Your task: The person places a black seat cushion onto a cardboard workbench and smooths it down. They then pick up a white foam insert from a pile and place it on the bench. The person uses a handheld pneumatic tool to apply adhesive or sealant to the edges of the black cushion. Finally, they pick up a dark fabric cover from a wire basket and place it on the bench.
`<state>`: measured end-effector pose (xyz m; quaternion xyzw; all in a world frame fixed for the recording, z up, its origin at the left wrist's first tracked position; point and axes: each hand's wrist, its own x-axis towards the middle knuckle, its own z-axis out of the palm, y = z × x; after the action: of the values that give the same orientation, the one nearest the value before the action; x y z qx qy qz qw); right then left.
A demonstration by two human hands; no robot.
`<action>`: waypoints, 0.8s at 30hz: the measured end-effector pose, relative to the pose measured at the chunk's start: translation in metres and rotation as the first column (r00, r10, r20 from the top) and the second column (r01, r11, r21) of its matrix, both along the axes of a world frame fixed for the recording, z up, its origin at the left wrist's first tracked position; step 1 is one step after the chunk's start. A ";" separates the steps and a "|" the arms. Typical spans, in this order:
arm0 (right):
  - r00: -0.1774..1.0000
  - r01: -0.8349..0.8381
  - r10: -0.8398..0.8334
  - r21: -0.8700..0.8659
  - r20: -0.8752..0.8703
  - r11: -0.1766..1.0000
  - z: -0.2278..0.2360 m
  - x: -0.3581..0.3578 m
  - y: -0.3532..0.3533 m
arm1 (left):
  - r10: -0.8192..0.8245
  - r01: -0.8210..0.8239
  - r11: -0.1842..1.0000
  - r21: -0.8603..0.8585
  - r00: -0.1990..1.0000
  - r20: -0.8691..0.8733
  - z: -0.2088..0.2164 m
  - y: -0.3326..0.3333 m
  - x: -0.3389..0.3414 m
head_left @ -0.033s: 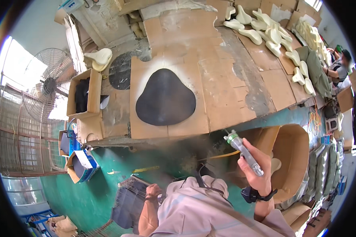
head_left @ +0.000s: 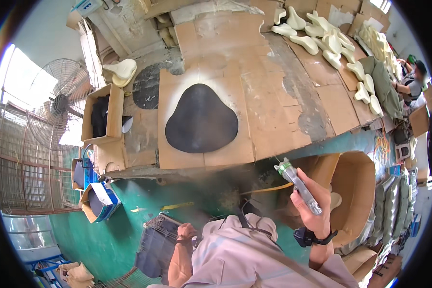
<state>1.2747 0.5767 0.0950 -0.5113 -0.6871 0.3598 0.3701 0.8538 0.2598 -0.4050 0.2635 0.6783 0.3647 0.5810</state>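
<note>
A silver spray gun (head_left: 306, 192) with a green ring near its nozzle is gripped in my right hand (head_left: 314, 204), over the table's front edge. Its nozzle end tilts up and left, and a haze hangs left of it. On a cardboard sheet (head_left: 170, 161) lies a flat, dark, rounded-triangular piece (head_left: 201, 120) with pale overspray around its upper edges. Low at my left side, my left hand (head_left: 186, 231) is closed beside a wire basket (head_left: 151, 225) of dark flat pieces. What its fingers hold, if anything, is hidden.
Cream saddle-shaped foam pieces (head_left: 331, 41) crowd the table's far right; others (head_left: 124, 69) sit at left, near a carton (head_left: 114, 115) of dark material. A large open cardboard box (head_left: 353, 197) stands beside my right hand. A fan (head_left: 60, 103) stands left; a person (head_left: 412, 84) works far right.
My right hand and the spray gun have shifted very slightly to the right. My left hand and the dark piece have stayed put.
</note>
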 end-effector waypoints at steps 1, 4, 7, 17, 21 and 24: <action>1.000 -0.017 0.018 -0.022 0.018 1.000 0.002 0.003 0.000 | -0.037 0.041 0.998 0.040 0.995 -0.098 -0.004 0.003 -0.005; 0.997 -0.065 0.068 -0.094 0.031 0.994 0.003 0.018 -0.009 | -0.085 0.172 0.963 0.206 0.923 -0.376 -0.004 0.008 -0.025; 0.993 0.116 -0.115 -0.109 0.015 0.987 -0.013 0.023 -0.024 | 0.318 -0.313 0.947 -0.074 0.945 0.080 0.036 0.078 -0.016; 0.985 -0.168 0.170 -0.166 -0.001 0.972 -0.007 0.010 -0.015 | 0.424 -0.368 0.893 0.260 0.881 -0.211 0.098 0.312 -0.051; 0.998 -0.044 0.053 -0.202 0.038 0.978 -0.002 0.024 -0.018 | 0.378 -0.164 0.924 0.347 0.538 -0.753 0.105 0.397 -0.035; 0.996 -0.080 0.087 -0.164 0.031 0.983 0.003 0.039 -0.021 | 0.284 -0.292 0.943 0.157 0.465 -0.838 0.134 0.427 -0.008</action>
<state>1.3138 0.5559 0.0975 -0.5174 -0.6832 0.4201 0.2984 0.8460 0.6868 -0.2710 0.2875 0.9104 0.2782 0.1053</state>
